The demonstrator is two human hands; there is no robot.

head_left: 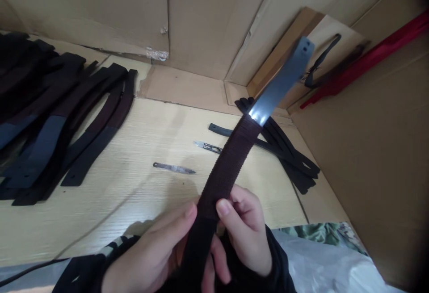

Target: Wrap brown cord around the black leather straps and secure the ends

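Note:
A long, curved black strap [231,163] with brown cord wound round its middle is held up at a slant. Its bare upper end shines and has two small holes. My left hand [150,248] curls round the lower part, with the thumb along its left edge and fingers showing below. My right hand [248,230] pinches the right edge just above the lower end of the winding, thumb on top. Behind the strap on the table lie thread snips [203,145], partly covered by it, and a small flat pointed metal tool [173,168].
Many similar wrapped straps [50,127] are heaped at the left. Several narrow black strips [288,154] lie crossed at the right. Cardboard walls [208,25] close in the back and right of the table [134,186]. A red strip [368,60] runs along the right wall.

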